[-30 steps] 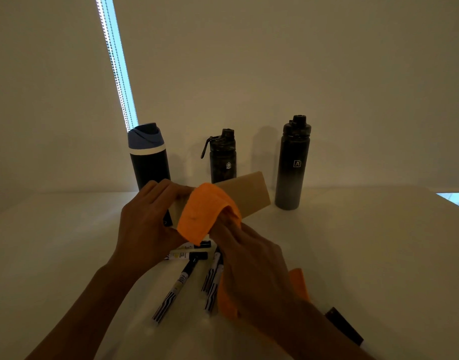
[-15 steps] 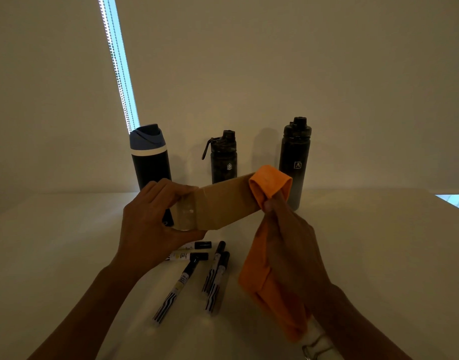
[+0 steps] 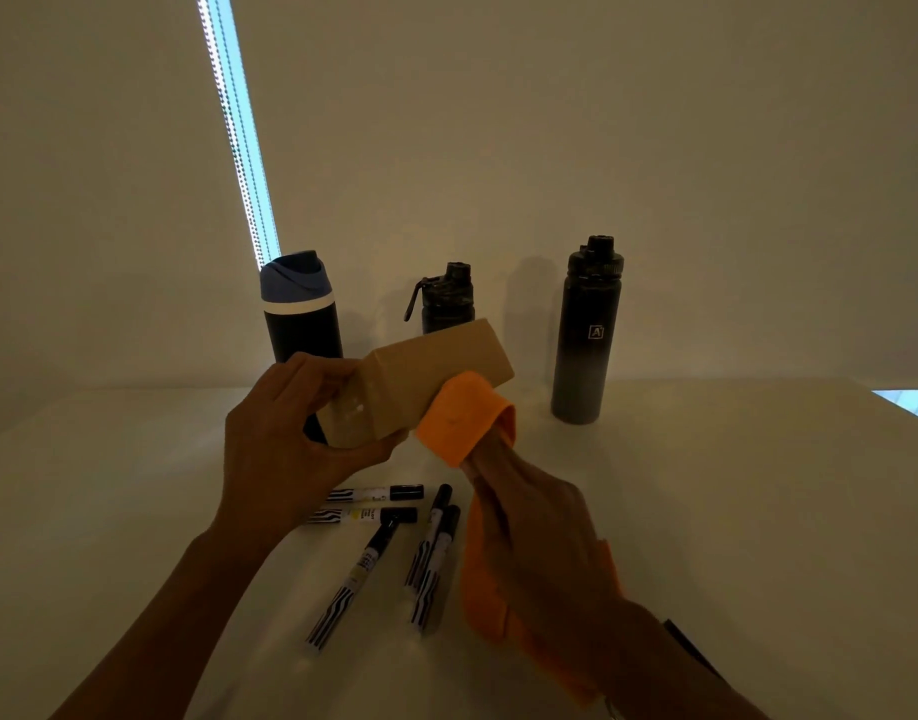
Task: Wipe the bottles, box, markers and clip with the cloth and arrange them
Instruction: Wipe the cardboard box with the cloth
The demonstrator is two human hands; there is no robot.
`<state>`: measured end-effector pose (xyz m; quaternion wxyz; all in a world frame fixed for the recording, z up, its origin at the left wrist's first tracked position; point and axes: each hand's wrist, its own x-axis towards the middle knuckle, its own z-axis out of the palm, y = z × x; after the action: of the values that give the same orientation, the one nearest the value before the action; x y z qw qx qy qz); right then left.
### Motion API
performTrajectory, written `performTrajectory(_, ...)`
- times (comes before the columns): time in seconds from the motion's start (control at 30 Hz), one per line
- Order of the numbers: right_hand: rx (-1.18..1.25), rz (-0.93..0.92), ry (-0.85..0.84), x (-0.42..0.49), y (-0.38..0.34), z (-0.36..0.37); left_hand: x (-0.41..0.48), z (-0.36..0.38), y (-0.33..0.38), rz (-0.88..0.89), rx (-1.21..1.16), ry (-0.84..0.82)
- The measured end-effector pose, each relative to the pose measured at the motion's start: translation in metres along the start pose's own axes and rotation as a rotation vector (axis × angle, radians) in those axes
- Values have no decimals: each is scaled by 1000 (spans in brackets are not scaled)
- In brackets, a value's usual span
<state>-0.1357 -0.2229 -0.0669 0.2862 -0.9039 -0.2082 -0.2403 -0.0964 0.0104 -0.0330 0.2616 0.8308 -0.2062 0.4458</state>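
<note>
Left hand [image 3: 285,444] grips the near end of the tan box [image 3: 436,381], fingers curled over its top, thumb underneath; the box is off the table [image 3: 732,511], tilted, its far end pointing up and away to the right of that grip. Right hand [image 3: 540,537] holds the orange cloth [image 3: 459,423]: one fold wraps over the fingertips and presses on the box's lower side, just right of the left-hand grip, touching the box. The rest of the cloth hangs under the right palm and wrist. Can't tell exactly how the right fingers lie under the fold. Five markers [image 3: 353,584] lie loose on the table directly below both hands, untouched, caps pointing away or right. Beyond the held box three bottles stand upright: blue-lidded bottle [image 3: 301,324] behind the left hand, partly hidden; small black bottle [image 3: 446,298] behind the box; tall black bottle [image 3: 584,335] off right of the cloth, clear of it.
</note>
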Motion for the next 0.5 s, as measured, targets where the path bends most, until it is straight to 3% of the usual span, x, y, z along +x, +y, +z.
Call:
performTrajectory(0.13, 12, -286, 181, -3, 2, 3, -1, 4, -2, 14, 21, -7)
performTrajectory(0.27, -126, -389, 235, 6, 9, -1, -1, 10, -7, 74, 45, -15)
performTrajectory(0.5, -186, -203, 221, 17, 35, -11, -4, 21, -11, 229, 147, -77)
